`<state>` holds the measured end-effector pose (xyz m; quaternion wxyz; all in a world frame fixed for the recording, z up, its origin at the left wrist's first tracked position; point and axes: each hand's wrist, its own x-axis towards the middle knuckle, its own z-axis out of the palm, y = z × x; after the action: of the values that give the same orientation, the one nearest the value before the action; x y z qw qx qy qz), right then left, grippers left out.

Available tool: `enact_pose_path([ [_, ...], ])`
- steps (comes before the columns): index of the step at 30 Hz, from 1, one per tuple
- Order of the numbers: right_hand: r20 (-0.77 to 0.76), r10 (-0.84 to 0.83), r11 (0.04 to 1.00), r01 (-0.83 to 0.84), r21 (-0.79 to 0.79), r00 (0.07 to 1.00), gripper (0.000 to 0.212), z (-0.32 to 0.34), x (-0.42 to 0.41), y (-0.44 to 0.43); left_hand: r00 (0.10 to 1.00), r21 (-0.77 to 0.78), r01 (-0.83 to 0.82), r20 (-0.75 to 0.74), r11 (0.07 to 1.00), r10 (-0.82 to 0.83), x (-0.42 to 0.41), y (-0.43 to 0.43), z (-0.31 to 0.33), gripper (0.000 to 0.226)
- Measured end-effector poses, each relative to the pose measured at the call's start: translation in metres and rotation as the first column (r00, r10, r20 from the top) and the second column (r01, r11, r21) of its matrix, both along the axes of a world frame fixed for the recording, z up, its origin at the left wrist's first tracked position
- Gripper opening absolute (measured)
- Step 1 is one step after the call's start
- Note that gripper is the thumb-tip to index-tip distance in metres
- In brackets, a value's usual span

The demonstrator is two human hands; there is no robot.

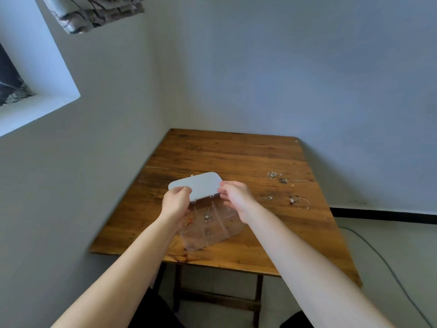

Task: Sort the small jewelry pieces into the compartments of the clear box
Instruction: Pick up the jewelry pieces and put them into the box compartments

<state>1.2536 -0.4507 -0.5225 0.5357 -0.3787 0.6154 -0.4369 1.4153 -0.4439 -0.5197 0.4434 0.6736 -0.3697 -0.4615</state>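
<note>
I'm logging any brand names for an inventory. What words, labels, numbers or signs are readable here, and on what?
None can be read.
Box lid: plain, no print visible.
Clear box: no label visible.
Jewelry on the table: too small to show any marks.
Wall: bare, no signs.

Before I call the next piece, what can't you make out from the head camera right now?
- Far-left compartments of the clear box: covered by the left hand.
- Far-right compartment: partly behind the right hand.
- Loose jewelry on the table: too small to tell its type.
- Near compartments: contents blurred.
- Lid: whether opening or closing.
</note>
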Motion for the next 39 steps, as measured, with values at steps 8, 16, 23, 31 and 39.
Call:
enact_pose_path([
  [8, -0.356, -0.144, 0.982, 0.089, -0.165, 0.923, 0.023, -0.014, -0.116, 0.023, 0.859, -0.152, 0.401, 0.404, 0.903, -0.314, -0.074, -0.004, -0.01, 0.051],
  [16, -0.654, -0.171, 0.985, 0.153, -0.085, 0.737, 0.038, -0.051, -0.194, 0.039, 0.523, -0.047, 0.723, 0.689, 0.689, -0.502, -0.17, -0.012, -0.034, 0.054],
  [23, -0.815, 0.008, 0.999, 0.021, 0.024, 0.579, 0.06, -0.08, -0.21, 0.026, -0.021, 0.351, 0.775, 0.846, 0.526, -0.533, -0.205, -0.044, -0.073, 0.067],
  [31, -0.959, 0.145, 0.972, -0.218, 0.092, 0.243, 0.053, -0.107, -0.204, 0.013, -0.333, 0.516, 0.706, 0.847, 0.486, -0.416, -0.199, -0.042, -0.079, 0.058],
  [39, -0.985, 0.039, 0.956, -0.293, -0.012, 0.169, 0.05, -0.102, -0.194, 0.036, -0.395, 0.583, 0.528, 0.812, 0.618, -0.43, -0.212, 0.0, -0.08, 0.051],
])
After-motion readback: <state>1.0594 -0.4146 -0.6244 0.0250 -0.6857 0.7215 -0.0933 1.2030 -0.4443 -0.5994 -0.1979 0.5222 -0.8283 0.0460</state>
